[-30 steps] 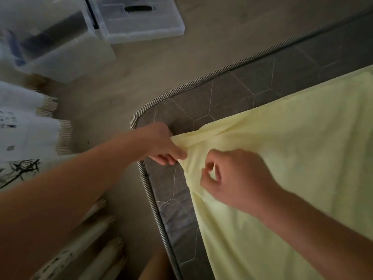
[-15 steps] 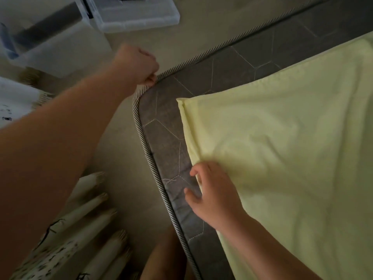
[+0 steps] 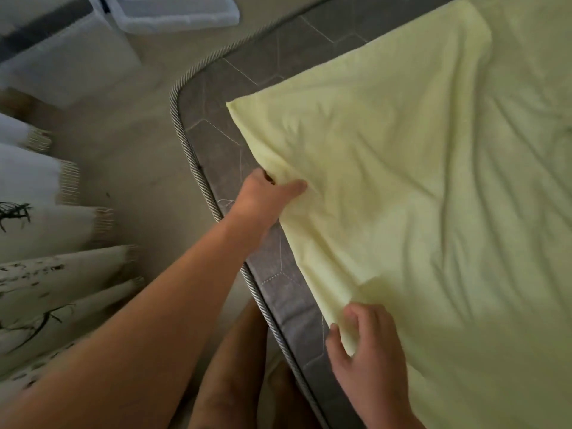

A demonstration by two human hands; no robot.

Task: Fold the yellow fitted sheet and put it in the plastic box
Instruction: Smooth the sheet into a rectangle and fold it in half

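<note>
I see my left grip (image 3: 269,196) pinching the yellow fitted sheet (image 3: 418,181) near the mattress (image 3: 213,140) corner; my right grip (image 3: 368,348) pinches its edge too.

Mattress (image 3: 216,144): grey, quilted in hexagon stitching, rounded corner at 10 o'clock.
Cord piping (image 3: 188,140): striped, running round the mattress edge.
Floor (image 3: 139,168): pale beige, from 12 to 8 o'clock.
Fringed cloths (image 3: 37,230): white, dark ink-like marks, overlapping on the floor at 9 o'clock.

Dim, murky light; soft shadows crease the yellow sheet (image 3: 418,196), and the left edge is blurred and bowed.
</note>
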